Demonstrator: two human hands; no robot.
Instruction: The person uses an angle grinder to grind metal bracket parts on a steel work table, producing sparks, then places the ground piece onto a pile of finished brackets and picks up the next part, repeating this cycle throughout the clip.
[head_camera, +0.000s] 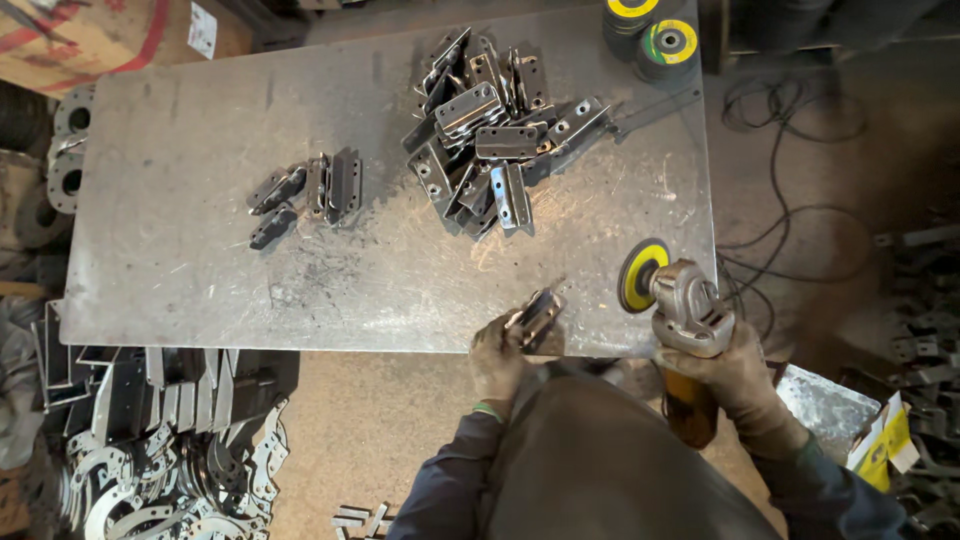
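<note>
My left hand (497, 352), in a dirty work glove, grips a small metal bracket (538, 314) tilted on the near edge of the steel table (180, 160). In my gloved right hand (742, 372) is an angle grinder (680, 305); its yellow disc (640, 274) stands on edge over the table's near right corner, a short way right of the bracket and apart from it. A large heap of the same holed brackets (490, 135) lies at the back middle of the table. A small row of brackets (308, 192) lies left of centre.
Spare grinding discs (655, 35) are stacked at the table's far right corner. Black cables (790, 190) trail over the floor on the right. Cut metal plates and curved parts (160, 440) are piled on the floor at the lower left, with round flanges (65, 150) further back.
</note>
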